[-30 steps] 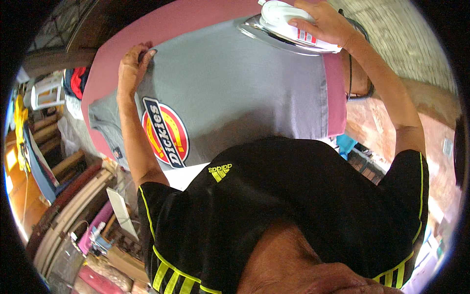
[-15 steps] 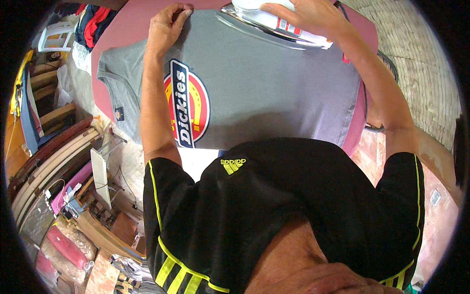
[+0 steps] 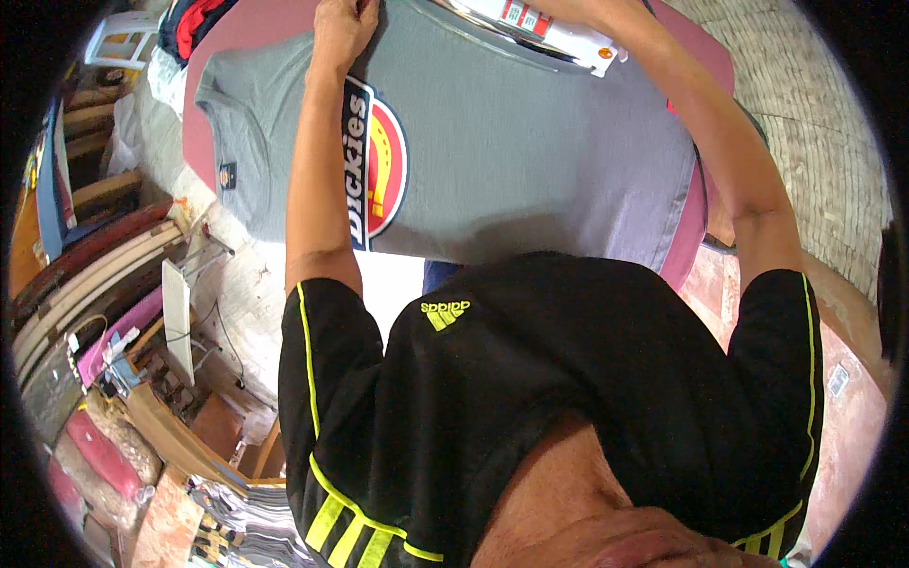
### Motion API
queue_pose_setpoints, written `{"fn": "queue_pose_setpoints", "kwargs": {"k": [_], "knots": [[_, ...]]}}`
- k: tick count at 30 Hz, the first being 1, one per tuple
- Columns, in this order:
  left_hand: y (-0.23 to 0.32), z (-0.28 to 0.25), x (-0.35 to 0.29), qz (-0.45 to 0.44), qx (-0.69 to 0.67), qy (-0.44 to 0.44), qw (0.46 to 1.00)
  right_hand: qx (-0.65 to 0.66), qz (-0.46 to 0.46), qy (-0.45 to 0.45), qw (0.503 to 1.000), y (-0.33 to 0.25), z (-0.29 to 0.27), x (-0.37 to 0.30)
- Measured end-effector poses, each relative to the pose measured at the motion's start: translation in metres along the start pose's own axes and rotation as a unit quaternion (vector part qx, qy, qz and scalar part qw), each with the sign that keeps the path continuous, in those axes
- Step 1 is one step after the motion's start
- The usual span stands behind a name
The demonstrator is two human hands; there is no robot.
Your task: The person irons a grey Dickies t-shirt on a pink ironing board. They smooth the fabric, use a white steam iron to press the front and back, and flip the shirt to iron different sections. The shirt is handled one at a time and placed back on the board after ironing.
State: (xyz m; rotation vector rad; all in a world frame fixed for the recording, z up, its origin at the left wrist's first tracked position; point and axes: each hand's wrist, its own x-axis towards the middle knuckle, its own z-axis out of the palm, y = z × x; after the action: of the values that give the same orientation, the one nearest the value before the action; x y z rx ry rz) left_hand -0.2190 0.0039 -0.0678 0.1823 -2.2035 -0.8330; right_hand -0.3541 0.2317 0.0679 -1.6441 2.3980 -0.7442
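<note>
A grey T-shirt (image 3: 530, 161) with a large red, yellow and dark blue printed emblem (image 3: 383, 170) lies spread over a dark pink ironing board (image 3: 248, 38). At its far edge my left hand (image 3: 343, 36) is closed, thumb and fingers pinching the cloth; the fingertips reach the top of the picture. My right hand (image 3: 585, 11) is on a white and silver iron (image 3: 544, 36) that rests on the far part of the shirt. The upper edge of the picture cuts off the iron's top and most of that hand's fingers. Dark shading marks the shirt's near side.
A dark cord (image 3: 699, 189) runs by the board's right end. On the left are a white plastic stool (image 3: 123, 43), dark and red clothes (image 3: 194, 26), stacked long boards (image 3: 104, 303) and a white panel (image 3: 177, 317). Pale, ridged flooring (image 3: 805, 133) lies at the right.
The view has shifted, so the board's far side sits higher in it. My left hand has moved slightly right along the far edge, still pinching; the iron has slid farther away and slightly left.
</note>
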Motion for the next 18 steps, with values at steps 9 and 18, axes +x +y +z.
{"fn": "queue_pose_setpoints", "kwargs": {"k": [9,18], "knots": [[0.038,-0.048,-0.040,-0.025,0.284,0.061,0.957,0.002,-0.012,-0.101,0.995,-0.031,0.008,-0.027],[0.018,-0.062,-0.136,-0.185,0.389,0.027,0.902,0.030,-0.048,-0.133,0.990,-0.047,0.021,-0.038]]}}
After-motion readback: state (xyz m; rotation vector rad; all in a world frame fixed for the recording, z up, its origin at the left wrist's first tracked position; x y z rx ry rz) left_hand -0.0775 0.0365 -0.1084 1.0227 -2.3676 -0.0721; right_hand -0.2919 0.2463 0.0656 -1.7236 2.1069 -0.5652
